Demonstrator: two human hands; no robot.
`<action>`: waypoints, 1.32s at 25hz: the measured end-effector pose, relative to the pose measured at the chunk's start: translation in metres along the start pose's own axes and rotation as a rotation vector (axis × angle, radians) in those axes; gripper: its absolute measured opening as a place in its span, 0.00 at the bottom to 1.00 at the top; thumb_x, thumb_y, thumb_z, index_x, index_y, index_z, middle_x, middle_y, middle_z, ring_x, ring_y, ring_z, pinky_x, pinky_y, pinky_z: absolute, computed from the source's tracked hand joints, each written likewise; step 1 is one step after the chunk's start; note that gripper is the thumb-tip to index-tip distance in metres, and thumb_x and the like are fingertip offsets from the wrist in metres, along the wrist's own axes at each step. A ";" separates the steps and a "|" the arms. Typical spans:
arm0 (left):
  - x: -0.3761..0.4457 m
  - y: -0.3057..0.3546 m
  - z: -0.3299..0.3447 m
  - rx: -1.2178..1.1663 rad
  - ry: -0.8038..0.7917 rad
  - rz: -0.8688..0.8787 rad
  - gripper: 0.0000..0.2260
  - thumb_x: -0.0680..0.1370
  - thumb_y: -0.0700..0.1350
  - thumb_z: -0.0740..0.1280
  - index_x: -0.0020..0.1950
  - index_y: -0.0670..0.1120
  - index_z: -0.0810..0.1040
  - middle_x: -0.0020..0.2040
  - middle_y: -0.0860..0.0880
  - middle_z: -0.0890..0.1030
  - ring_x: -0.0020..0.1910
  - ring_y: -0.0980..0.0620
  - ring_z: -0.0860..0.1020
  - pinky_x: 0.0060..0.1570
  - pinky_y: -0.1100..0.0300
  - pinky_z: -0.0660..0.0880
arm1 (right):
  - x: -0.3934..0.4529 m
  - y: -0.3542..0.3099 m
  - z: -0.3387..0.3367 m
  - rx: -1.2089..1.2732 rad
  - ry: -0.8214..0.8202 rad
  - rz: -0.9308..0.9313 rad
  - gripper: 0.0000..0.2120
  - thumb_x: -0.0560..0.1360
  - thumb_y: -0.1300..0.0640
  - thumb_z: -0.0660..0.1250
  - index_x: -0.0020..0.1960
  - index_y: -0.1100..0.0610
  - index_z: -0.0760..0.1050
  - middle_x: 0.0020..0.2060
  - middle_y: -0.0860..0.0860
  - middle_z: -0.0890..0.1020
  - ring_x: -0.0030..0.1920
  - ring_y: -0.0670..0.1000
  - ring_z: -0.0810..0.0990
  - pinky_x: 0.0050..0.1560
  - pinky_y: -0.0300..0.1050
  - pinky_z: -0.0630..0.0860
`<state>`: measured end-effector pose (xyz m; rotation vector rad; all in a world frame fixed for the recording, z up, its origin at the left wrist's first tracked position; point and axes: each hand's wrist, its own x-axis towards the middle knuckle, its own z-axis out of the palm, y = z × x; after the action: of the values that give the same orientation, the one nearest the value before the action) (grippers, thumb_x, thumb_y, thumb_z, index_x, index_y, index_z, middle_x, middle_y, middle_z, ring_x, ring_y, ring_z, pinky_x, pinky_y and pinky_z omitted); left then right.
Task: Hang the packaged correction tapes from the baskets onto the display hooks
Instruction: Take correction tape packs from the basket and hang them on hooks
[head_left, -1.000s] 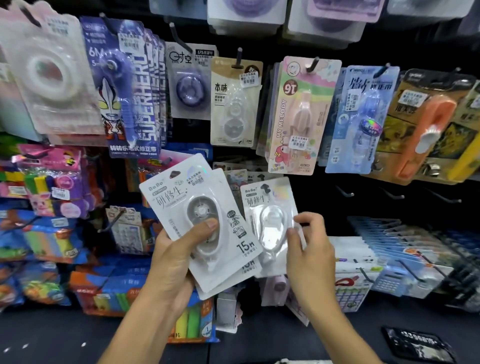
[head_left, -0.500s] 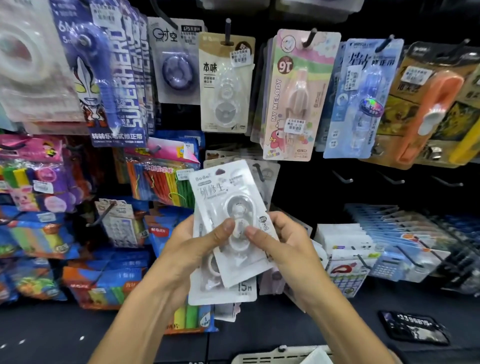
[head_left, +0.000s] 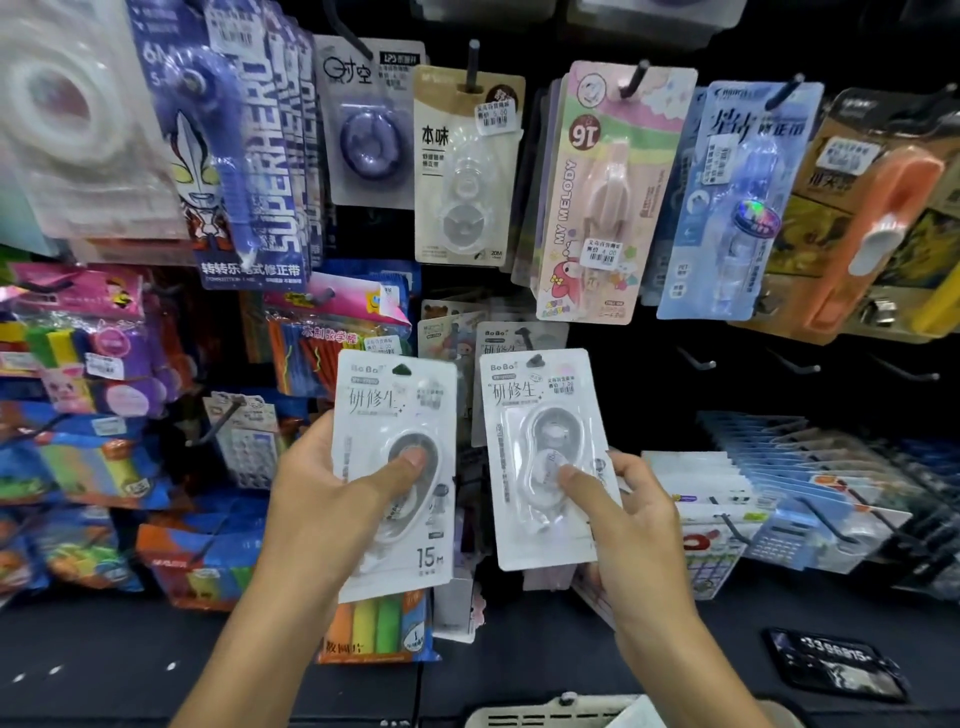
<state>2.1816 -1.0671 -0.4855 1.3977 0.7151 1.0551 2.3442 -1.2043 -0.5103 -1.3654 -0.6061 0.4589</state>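
Holding two white packs — left hand (head_left: 332, 488) pinches one (head_left: 395, 467), right hand (head_left: 628, 514) another (head_left: 545, 457).

Bare forearms, no sleeves; left grip (head_left: 332, 499), right grip (head_left: 631, 525) seemingly ringless.

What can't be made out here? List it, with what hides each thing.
Head view only:
- Basket: cut off by the bottom edge; contents unseen.
- Left-hand pack: any packs stacked behind it are hidden; the left hand thumb covers the tape case.
- Right-hand pack: price sticker too small to read; the right hand covers its lower corner.
- Hook behind it: mostly hidden.
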 end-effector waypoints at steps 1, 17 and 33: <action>0.001 0.000 -0.001 0.033 0.013 -0.003 0.17 0.72 0.39 0.78 0.46 0.63 0.84 0.47 0.56 0.88 0.46 0.54 0.87 0.45 0.52 0.80 | 0.007 0.001 0.003 0.012 0.021 0.023 0.16 0.66 0.40 0.75 0.51 0.41 0.76 0.51 0.47 0.86 0.48 0.53 0.87 0.52 0.61 0.82; 0.043 0.004 0.037 0.626 -0.122 0.440 0.27 0.80 0.62 0.63 0.78 0.59 0.62 0.73 0.66 0.63 0.73 0.65 0.58 0.72 0.57 0.61 | 0.009 0.005 0.011 -0.039 -0.124 -0.202 0.25 0.71 0.54 0.74 0.64 0.39 0.71 0.62 0.43 0.80 0.61 0.47 0.81 0.61 0.59 0.79; 0.050 -0.012 0.057 0.519 -0.110 0.313 0.16 0.80 0.56 0.68 0.65 0.65 0.67 0.54 0.57 0.77 0.59 0.53 0.71 0.49 0.56 0.71 | 0.015 0.000 0.007 -0.200 -0.012 -0.138 0.18 0.76 0.47 0.70 0.61 0.31 0.71 0.56 0.27 0.77 0.53 0.39 0.81 0.46 0.45 0.83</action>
<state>2.2549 -1.0452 -0.4828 2.0504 0.7344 1.0620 2.3512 -1.1899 -0.5073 -1.4995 -0.7664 0.3012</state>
